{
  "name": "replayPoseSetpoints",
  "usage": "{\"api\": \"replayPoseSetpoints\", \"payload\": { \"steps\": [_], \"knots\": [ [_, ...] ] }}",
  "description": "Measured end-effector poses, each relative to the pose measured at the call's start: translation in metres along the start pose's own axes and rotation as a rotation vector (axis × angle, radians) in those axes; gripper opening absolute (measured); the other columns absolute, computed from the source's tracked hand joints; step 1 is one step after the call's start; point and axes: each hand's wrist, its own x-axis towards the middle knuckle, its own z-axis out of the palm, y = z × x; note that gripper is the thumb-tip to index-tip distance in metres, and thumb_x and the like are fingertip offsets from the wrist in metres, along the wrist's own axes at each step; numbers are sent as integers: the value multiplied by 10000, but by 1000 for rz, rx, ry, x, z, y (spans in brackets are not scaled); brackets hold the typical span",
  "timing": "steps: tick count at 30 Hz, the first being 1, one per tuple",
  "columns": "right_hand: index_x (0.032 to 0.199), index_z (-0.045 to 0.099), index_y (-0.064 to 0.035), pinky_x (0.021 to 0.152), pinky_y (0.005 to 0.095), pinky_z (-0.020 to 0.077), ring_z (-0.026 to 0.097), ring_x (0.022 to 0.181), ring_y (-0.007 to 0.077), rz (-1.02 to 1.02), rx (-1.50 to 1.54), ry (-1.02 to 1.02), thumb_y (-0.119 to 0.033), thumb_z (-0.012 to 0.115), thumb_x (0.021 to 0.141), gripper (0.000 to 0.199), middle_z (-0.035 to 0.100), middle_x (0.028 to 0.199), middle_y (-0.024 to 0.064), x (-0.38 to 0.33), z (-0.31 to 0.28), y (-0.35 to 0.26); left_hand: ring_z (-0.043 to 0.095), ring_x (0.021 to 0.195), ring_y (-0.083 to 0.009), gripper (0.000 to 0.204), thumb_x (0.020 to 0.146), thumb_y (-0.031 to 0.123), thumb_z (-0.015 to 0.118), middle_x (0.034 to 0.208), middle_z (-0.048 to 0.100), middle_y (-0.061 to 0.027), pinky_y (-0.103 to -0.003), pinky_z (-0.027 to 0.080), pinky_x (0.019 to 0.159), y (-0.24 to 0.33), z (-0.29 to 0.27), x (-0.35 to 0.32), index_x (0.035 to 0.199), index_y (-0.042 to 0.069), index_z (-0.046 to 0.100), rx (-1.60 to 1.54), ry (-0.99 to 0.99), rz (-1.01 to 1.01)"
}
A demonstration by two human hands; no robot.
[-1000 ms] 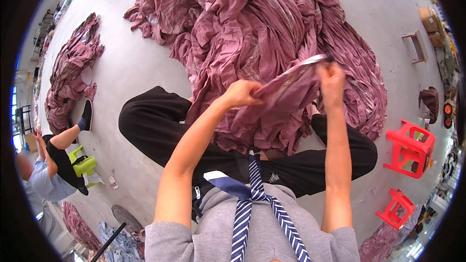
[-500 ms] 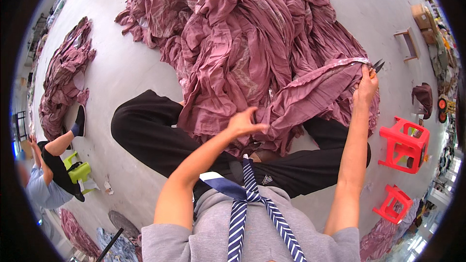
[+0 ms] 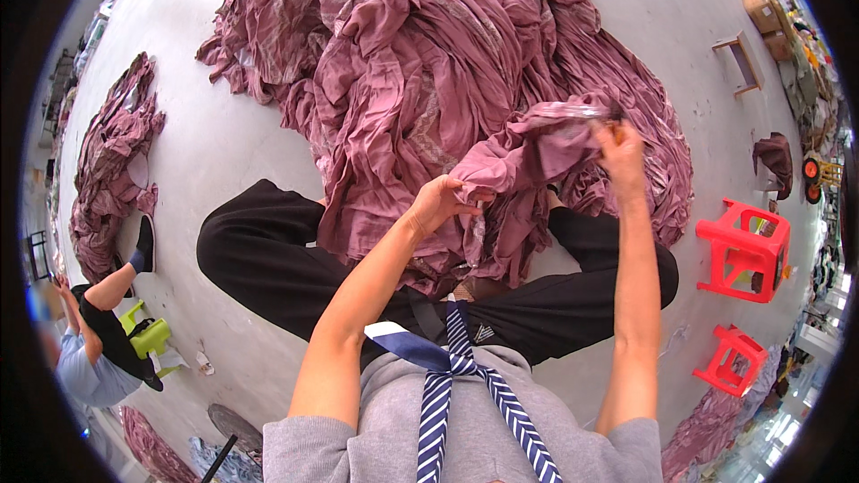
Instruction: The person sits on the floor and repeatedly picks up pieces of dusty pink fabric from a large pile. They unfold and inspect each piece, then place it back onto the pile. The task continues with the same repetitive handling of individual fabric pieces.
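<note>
Mauve cloth (image 3: 548, 145) is pinched in the left hand (image 3: 441, 204) and clasped in the blurred right hand (image 3: 621, 154)

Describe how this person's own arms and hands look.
Short, plain grey sleeves leave most of both arms bare. The left hand and right hand wear no gloves; no watch or cable shows at either wrist. The right hand is blurred, hiding finer detail.

The head camera looks steeply down from the person's head. Very near below it is the grey short-sleeved shirt (image 3: 474, 425); farther forward is the large heap of crumpled mauve cloth (image 3: 385, 72). The wide fisheye view, dark at its corners, takes in also the smooth pale floor (image 3: 224, 143).
</note>
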Motion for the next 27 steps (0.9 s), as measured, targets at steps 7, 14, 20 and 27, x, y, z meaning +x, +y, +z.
{"api": "replayPoseSetpoints", "payload": {
  "steps": [7,14,20,27],
  "knots": [
    [1019,559,24,733,336,477,617,795,257,-383,-228,-576,-207,766,657,477,620,866,160,-37,87,28,543,709,-133,254,784,194,496,733,587,-40,-275,447,698,-1,46,2,854,-28,597,821,6,145],
    [997,605,-42,756,368,481,622,869,319,-275,-732,-6,64,546,620,395,631,914,168,-45,-71,11,543,684,-132,219,860,218,568,713,586,-74,-286,453,664,10,51,-25,890,5,607,1078,36,308],
    [1146,533,37,724,306,494,615,782,170,-155,-630,784,-61,613,808,361,629,976,90,-125,-350,172,631,715,-287,159,778,203,593,765,638,-132,-375,488,649,22,-12,-34,823,54,623,1528,470,419],
    [904,567,32,584,400,473,600,599,253,427,-839,187,-95,679,633,319,611,751,134,-117,-268,200,638,690,-232,138,766,160,632,740,647,-100,-326,487,639,25,-40,-48,833,40,623,1641,624,381]
  ]
}}
